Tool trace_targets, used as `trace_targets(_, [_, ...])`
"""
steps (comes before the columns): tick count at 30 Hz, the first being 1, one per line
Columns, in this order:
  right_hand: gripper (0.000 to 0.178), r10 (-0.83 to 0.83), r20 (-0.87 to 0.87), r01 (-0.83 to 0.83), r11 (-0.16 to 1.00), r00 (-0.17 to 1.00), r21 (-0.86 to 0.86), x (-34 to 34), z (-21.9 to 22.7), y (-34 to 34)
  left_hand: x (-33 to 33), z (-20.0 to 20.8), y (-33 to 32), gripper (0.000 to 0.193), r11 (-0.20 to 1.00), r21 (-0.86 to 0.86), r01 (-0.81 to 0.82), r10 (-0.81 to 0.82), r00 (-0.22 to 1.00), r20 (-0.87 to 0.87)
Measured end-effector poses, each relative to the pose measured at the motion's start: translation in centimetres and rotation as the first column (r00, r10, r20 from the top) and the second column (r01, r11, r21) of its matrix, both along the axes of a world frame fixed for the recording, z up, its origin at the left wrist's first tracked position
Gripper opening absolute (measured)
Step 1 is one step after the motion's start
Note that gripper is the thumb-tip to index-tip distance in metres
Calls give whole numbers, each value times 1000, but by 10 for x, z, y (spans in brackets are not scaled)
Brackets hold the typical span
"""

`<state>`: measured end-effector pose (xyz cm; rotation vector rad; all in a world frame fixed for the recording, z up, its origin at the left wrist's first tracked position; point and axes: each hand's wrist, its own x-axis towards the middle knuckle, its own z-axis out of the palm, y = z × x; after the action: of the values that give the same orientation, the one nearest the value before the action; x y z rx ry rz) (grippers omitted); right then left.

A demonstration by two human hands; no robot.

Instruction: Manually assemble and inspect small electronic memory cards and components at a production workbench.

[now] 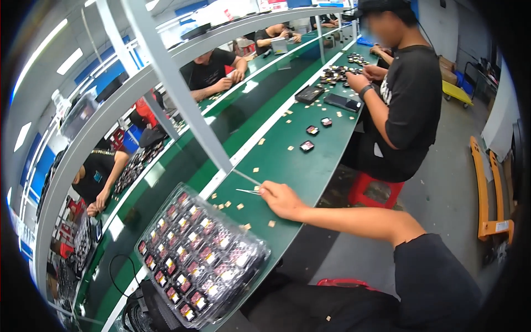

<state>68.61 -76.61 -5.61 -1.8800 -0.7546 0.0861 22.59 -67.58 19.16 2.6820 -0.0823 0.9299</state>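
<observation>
My right hand reaches over the green workbench with its fingers closed round thin metal tweezers. The tweezers point left, above the bench top, with no part visible at their tips. Small tan square pieces lie scattered below and beside them. Closer to me, a clear plastic tray holds rows of small black square parts with red and white faces. Beyond my hand, more black square parts lie loose on the bench. My left hand is outside the picture.
A grey metal post rises from the bench left of my hand. A co-worker in black sits farther along, near a phone, a black box and a pile of parts. Black cables lie beside the tray.
</observation>
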Motion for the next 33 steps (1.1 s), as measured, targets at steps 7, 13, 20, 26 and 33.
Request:
trace_targets(7, [29,22,-144,19,960,989,279,8,-2,-10,124,-98,-105,16,881,-445,162,-222,971,-85])
trace_targets(13, [24,26,-240,92,880,970,465,3,2,-15,237,-163,-114,9,747,-663,-52,-81,982,-169])
trace_targets(20, [12,111,403,-89,993,909,-71,19,-9,-31,259,-154,-99,8,505,-860,-75,-166,969,-182])
trace_targets(26, [17,73,558,-94,996,826,8,-5,16,-42,231,-142,-82,7,348,-933,-93,-148,977,-153])
trace_targets(33, [26,545,282,-611,651,789,451,-103,85,-78,211,-118,-74,10,188,-977,-100,-80,990,-117])
